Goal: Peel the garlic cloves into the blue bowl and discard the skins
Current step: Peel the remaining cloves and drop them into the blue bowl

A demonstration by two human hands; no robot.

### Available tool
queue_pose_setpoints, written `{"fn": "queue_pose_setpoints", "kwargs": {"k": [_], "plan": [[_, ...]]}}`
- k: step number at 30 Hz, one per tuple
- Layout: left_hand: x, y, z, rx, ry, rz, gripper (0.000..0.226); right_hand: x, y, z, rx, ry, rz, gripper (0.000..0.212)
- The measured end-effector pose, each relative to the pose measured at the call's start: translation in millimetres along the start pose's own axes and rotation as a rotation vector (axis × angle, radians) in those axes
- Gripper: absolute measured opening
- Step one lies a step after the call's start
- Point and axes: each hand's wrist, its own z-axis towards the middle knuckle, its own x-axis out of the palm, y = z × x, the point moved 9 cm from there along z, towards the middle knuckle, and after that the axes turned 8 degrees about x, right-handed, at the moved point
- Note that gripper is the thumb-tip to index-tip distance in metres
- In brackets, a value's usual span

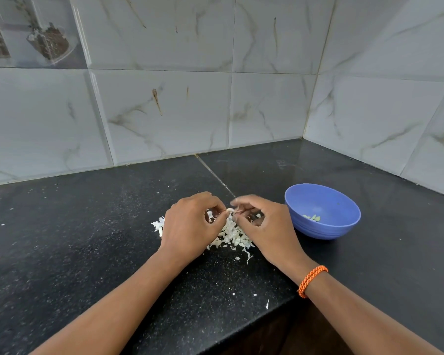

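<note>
Together, left hand, right hand pinching garlic clove

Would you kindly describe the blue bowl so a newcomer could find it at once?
Start at the black countertop where the tiled walls meet in a corner. Right of the right hand stands the blue bowl, the only container there, round and plastic-looking, with a few pale peeled pieces inside.

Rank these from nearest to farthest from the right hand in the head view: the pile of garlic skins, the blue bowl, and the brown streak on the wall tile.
1. Pile of garlic skins, directly under the right hand.
2. Blue bowl, just to its right on the counter.
3. Brown streak, up on the back wall tile, left.
</note>
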Motion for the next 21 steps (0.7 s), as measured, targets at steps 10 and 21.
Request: {"fn": "queue_pose_setpoints", "kwargs": {"k": [10, 21], "plan": [[10, 4, -3, -0.143, 0.002, -0.332, 0.005, -4, 5, -4, -0.017, -0.064, 0.077, 0.010], [18, 19, -8, -0.285, 0.014, -0.533, 0.014, 17, -17, -3, 0.252, 0.090, 0.520, 0.015]]}}
